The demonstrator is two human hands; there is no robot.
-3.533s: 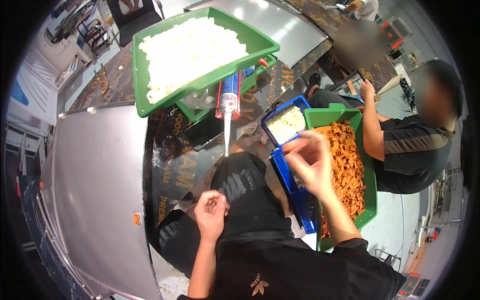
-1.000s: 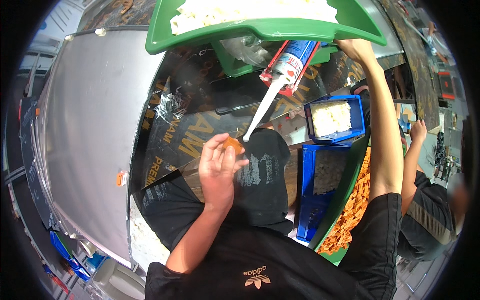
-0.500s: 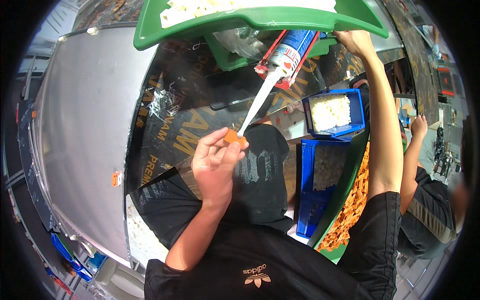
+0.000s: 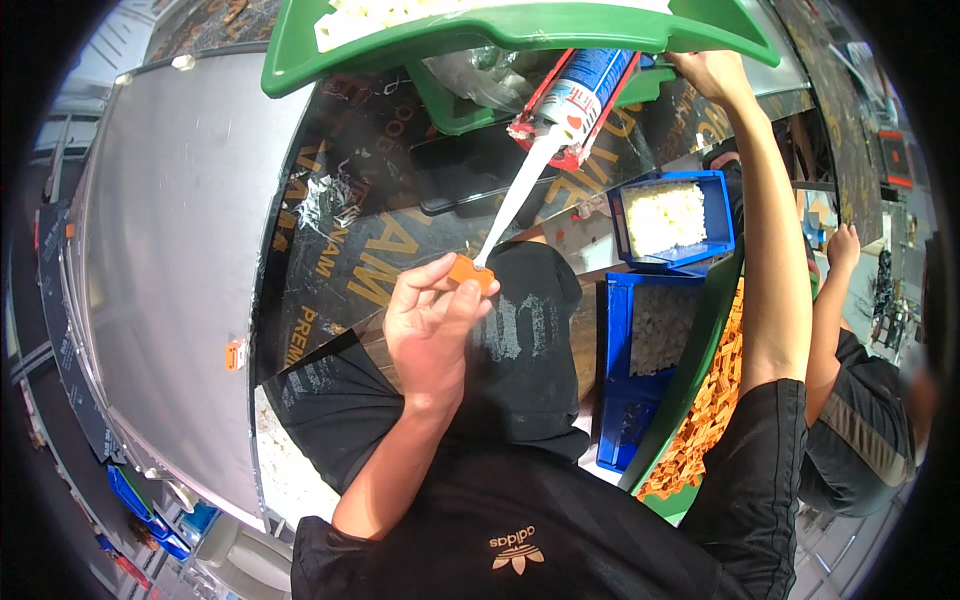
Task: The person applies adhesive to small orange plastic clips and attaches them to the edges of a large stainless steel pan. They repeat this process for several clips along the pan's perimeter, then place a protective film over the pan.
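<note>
My left hand (image 4: pixel 428 325) pinches a small orange block (image 4: pixel 466 272) between thumb and fingers, above my lap. The white nozzle (image 4: pixel 515 205) of a caulking gun touches the block's upper right side. A blue and white cartridge (image 4: pixel 588 85) sits in the gun's red frame (image 4: pixel 629 88), tilted down toward the block. My right hand (image 4: pixel 710 78) is closed at the gun's back end, its fingers partly hidden under a green tray's rim. White smears mark the gun's front end.
A green tray (image 4: pixel 500 38) of white pieces overhangs the dark printed board (image 4: pixel 400 215). Blue bins (image 4: pixel 728 215) stand at right, one with white pieces. A green bin (image 4: pixel 690 385) holds orange blocks. A metal panel (image 4: pixel 190 220) stands left; another person's arm (image 4: pixel 832 290) is at far right.
The nozzle tip still meets the orange block, and both hands stay nearly in place. The gun has shifted slightly up and left, while the view itself moved a little.
</note>
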